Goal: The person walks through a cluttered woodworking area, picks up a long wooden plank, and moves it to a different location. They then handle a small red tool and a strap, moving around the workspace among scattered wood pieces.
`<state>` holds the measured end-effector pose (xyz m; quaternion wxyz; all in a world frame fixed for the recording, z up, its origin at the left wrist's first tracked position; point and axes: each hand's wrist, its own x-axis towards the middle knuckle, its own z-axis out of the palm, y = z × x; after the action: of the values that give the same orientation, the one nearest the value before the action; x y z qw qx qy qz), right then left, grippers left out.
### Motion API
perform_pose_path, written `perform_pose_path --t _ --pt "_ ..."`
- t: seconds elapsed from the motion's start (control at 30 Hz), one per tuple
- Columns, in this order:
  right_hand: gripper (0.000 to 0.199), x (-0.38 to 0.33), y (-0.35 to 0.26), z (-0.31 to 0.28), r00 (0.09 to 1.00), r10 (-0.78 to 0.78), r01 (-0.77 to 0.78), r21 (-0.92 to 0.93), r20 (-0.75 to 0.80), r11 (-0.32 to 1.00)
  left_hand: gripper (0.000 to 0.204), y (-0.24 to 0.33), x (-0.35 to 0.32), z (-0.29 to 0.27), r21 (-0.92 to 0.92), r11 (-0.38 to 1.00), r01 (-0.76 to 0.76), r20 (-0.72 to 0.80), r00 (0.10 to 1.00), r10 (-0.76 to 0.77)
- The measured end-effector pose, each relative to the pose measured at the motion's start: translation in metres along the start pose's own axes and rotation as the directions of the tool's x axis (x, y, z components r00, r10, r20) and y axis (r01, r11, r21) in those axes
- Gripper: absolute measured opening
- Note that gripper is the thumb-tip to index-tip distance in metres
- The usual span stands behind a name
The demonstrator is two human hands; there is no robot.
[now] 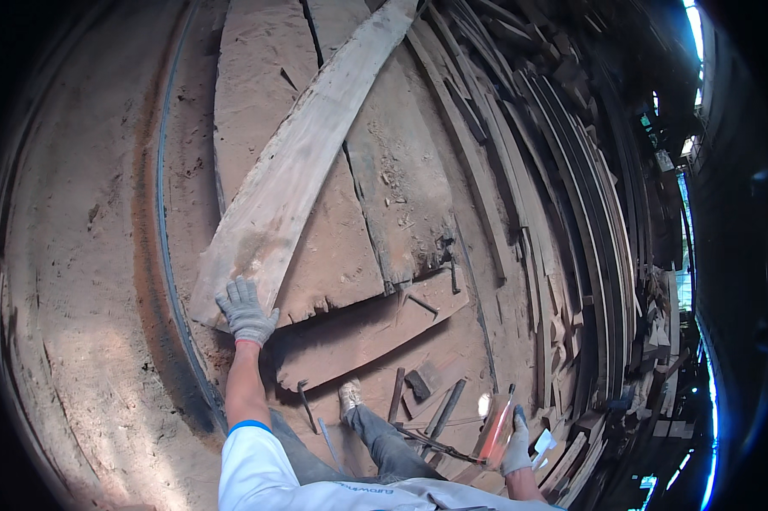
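My left hand [247,312], in a grey knit glove, lies flat with fingers spread on the near end of a long pale plank [316,136]. The plank rests slantwise across broad, dusty slabs of wood [333,247]. Low on the right, my gloved right hand [516,444] is closed at a red-orange tool [496,433], whose exact kind I cannot make out. A dark, thin piece [439,444] reaches left from beside it. Part of the right hand's grip is hidden.
A shorter dusty board [367,332] lies before my feet, with metal bars [398,393] and offcuts [418,386] around it. To the left runs a curved rail [164,204]. Long stacked boards [571,213] line the right side. A white scrap [543,443] is beside my right hand.
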<state>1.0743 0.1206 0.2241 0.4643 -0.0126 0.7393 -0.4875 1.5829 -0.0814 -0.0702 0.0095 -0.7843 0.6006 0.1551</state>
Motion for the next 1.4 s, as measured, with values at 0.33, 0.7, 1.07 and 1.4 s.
perform_pose_path --t 0.33,0.7,1.07,1.4 --pt "0.033 0.025 0.000 0.022 0.997 -0.051 0.053 -0.049 0.055 0.997 0.095 -0.025 -0.033 0.012 -0.041 0.999 -0.007 -0.023 1.000 0.006" --pt "0.036 -0.008 -0.007 0.066 0.983 0.046 -0.005 -0.220 0.178 0.975 0.097 -0.089 -0.109 0.043 -0.088 0.995 -0.038 -0.074 0.997 0.032" --pt "0.035 -0.056 0.008 0.105 0.951 -0.029 0.121 -0.284 0.308 0.951 0.099 -0.157 -0.184 0.061 -0.077 0.996 -0.043 -0.038 0.998 0.040" --pt "0.032 -0.092 0.061 0.109 0.928 -0.002 0.117 -0.286 0.373 0.951 0.102 -0.229 -0.276 0.095 -0.077 0.997 0.001 0.010 1.000 0.000"
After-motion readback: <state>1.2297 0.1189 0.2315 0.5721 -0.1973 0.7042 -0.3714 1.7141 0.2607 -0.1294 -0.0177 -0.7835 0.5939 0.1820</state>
